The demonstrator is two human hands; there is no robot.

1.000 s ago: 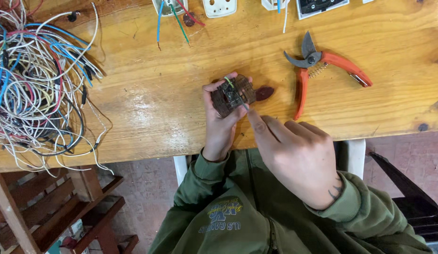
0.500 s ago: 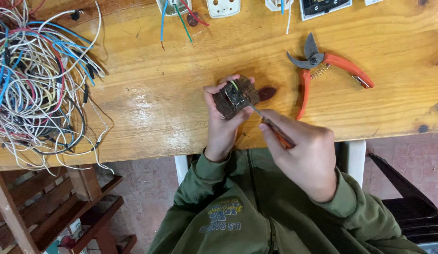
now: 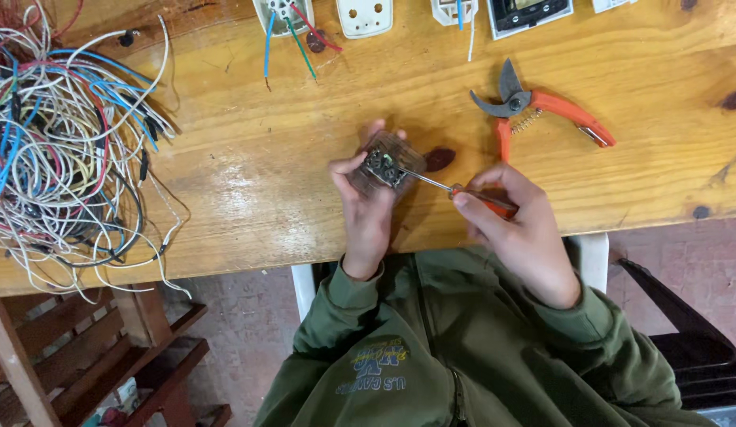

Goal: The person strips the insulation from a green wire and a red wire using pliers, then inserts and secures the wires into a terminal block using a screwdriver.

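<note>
Both forearms reach up over the desk (image 3: 249, 182) edge. Left hand (image 3: 369, 207) grips a small brown switch module (image 3: 386, 162) above it; right hand (image 3: 516, 229) is closed around a screwdriver (image 3: 463, 190), its tip in the module.

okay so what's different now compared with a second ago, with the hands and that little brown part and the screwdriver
The right hand has drawn back to the right, so the screwdriver now reaches the brown part with more of its metal shaft showing. The left hand still holds the part over the wooden table. The orange pruning shears and the wire tangle lie as before.
</note>
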